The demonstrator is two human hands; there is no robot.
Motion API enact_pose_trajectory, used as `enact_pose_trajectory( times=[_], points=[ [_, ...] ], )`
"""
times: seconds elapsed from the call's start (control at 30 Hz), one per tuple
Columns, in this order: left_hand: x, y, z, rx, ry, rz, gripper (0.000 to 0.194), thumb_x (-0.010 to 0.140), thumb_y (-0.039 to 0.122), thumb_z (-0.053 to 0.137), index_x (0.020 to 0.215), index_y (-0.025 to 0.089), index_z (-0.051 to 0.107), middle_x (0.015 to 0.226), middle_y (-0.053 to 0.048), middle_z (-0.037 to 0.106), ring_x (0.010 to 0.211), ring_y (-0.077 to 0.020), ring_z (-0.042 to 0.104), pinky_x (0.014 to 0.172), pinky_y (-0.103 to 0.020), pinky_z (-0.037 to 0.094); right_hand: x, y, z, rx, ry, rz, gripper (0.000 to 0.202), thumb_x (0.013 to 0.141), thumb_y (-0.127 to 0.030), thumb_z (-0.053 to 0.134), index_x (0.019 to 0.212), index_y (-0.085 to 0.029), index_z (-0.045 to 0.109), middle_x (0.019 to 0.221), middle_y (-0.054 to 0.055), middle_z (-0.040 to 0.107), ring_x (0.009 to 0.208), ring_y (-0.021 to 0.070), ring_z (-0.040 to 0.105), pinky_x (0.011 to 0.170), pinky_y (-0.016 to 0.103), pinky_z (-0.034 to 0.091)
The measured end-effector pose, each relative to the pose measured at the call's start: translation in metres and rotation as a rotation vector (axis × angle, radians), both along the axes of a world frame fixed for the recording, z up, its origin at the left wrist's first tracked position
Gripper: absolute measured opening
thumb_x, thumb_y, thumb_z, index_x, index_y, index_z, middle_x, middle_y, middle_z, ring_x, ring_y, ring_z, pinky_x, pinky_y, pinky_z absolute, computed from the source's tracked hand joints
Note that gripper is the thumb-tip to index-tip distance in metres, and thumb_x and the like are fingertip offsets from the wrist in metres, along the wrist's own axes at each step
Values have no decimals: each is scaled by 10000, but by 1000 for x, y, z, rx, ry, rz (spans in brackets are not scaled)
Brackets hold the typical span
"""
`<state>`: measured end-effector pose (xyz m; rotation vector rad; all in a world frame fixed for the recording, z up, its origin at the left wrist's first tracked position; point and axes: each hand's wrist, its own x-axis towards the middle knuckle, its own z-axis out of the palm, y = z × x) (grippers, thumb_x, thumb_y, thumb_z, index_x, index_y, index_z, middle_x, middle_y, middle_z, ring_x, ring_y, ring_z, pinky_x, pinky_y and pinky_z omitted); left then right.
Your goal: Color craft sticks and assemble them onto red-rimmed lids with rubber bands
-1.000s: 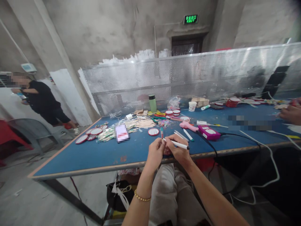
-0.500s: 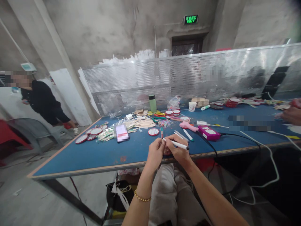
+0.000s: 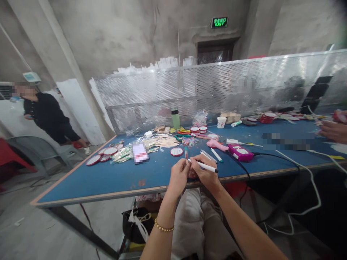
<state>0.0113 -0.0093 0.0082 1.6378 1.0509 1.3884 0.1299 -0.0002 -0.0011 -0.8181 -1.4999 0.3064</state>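
Observation:
Near the front edge of the blue table [image 3: 108, 182], my left hand [image 3: 179, 175] pinches a small flat stick [image 3: 186, 151] with a coloured upper part, held upright. My right hand [image 3: 204, 173] is closed around a white marker [image 3: 205, 167] with a black end, its other end touching or close to the stick. Both hands are side by side, fingertips nearly meeting. Just beyond them lies a round red-rimmed disc [image 3: 176, 151]. More pens, one a teal-tipped marker [image 3: 217, 155], rest right of the hands.
Wooden sticks [image 3: 166, 140], a green bottle [image 3: 175, 119], a paper cup [image 3: 221, 122] and a purple box [image 3: 240, 152] with cables stand on the table. Another person's hand [image 3: 334, 130] is at the right edge. A person in black [image 3: 48, 112] stands at left. A perforated metal screen [image 3: 162, 90] runs behind.
My hands keep the same hold with almost no movement. The other person's hand at the far right has shifted slightly, and the standing person's head has moved a little.

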Motion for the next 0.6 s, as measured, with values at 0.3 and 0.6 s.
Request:
enact_pose_trajectory(
  times=[0.3,0.6],
  points=[
    [-1,2,-3,12,23,11,342,805,467,537,640,175,472,594,41,464,602,-111,391,561,-227,326,-1,1,-1,11,25,-8,189,847,-278,566,704,-187,648,574,-3,642,478,111,555,456,216,441],
    [-1,3,-5,-19,-11,-25,332,802,471,545,666,173,486,607,40,456,601,-111,398,567,-229,351,0,1,0,51,16,-27,188,849,-266,565,693,-189,639,565,-5,634,472,113,554,452,220,433]
  ],
)
